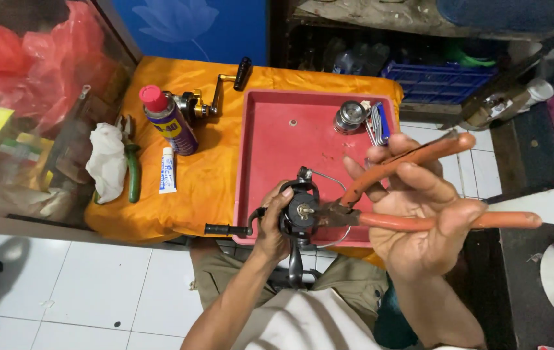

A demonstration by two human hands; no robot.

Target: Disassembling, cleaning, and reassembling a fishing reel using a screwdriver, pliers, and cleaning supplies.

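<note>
Fishing reel (297, 214), black and metal, sits in the left hand (271, 223), which is wrapped around its body from the left side, just over the near edge of the red tray (270, 129). The right hand (419, 220) grips a pair of orange-handled pliers (413, 188), handles spread wide apart across the palm and fingers, with the dark nose meeting the small nut at the centre of the reel. The reel looks stiff and fairly heavy for its size, with smooth, possibly greasy surfaces, so a full grip round the body seems safer than holding its thin wire bail or the crank handle (226, 229) sticking out to the left. That small centre nut could likely round off or slip under the nose.

Farther out in the tray lie a silver spool (349, 116) and a folding multi-tool (378, 124). On the orange cloth (212, 175) covering the table stand a blue spray can (168, 119) with a red cap, a second reel (202, 102), a small white tube (168, 170), a crumpled white rag (107, 162) and green-handled pliers (133, 170).
</note>
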